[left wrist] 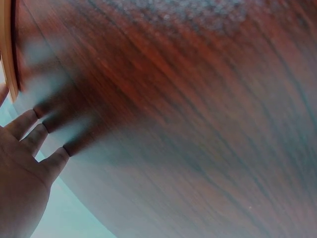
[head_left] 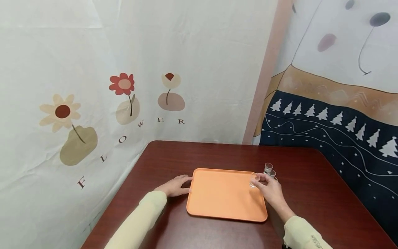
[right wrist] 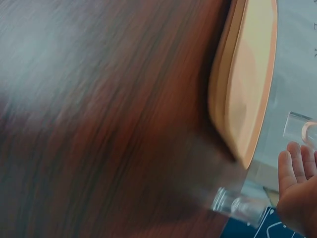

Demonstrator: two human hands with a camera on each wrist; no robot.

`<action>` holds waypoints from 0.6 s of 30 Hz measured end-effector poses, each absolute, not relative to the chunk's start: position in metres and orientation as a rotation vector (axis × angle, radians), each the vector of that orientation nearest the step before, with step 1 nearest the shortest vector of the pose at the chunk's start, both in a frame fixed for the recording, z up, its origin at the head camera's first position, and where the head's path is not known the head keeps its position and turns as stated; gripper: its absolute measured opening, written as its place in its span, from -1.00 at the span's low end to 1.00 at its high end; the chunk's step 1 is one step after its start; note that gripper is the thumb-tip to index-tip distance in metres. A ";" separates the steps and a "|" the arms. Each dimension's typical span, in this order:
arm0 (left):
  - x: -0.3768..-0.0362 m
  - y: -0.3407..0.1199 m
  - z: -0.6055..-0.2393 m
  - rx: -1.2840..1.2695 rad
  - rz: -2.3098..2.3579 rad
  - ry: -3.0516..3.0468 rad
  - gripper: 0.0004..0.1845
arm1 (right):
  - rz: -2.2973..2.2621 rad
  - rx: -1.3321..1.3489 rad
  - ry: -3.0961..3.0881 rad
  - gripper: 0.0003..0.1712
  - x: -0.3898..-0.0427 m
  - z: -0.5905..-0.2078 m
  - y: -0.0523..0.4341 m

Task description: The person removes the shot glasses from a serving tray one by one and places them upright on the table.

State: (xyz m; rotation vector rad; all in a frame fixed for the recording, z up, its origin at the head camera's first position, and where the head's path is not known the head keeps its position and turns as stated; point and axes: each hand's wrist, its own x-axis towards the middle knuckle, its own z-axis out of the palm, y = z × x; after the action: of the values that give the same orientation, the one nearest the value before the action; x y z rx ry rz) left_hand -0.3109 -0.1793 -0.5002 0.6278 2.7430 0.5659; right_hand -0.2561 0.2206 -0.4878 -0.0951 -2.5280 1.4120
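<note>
An orange rectangular tray (head_left: 224,197) lies on the dark red-brown table. My left hand (head_left: 174,186) is at the tray's left edge, its fingers and thumb touching the rim; in the left wrist view the fingers (left wrist: 33,139) are spread, with fingertips down at the tabletop. Between thumb and fingers my right hand (head_left: 272,191) pinches a small clear shot glass (head_left: 254,180) over the tray's right side. Just behind that hand, outside the tray's far right corner, stand more clear shot glasses (head_left: 268,167), partly hidden by the fingers. One standing glass (right wrist: 240,206) shows in the right wrist view.
The wooden table (head_left: 295,162) reaches back to a white cloth (head_left: 214,69) printed with flowers and letters. A dark blue cloth (head_left: 326,128) with white trees hangs along the right side.
</note>
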 end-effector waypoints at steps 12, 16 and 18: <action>-0.310 -0.180 -0.499 0.619 0.564 2.742 -0.35 | 1.365 -0.218 -2.580 -0.38 -0.242 -0.495 0.259; -0.310 -0.180 -0.499 0.615 0.566 2.741 -0.35 | 1.339 -0.251 -2.588 -0.39 -0.238 -0.499 0.270; -0.310 -0.181 -0.499 0.619 0.568 2.744 -0.35 | 1.320 -0.263 -2.595 -0.39 -0.236 -0.502 0.274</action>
State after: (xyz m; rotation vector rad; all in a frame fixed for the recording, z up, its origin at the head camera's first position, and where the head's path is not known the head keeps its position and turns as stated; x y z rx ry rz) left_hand -0.3096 -0.1810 -0.4993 0.6193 2.7443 0.5679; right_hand -0.2363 0.2737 -0.5016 -0.2630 -2.5953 1.3204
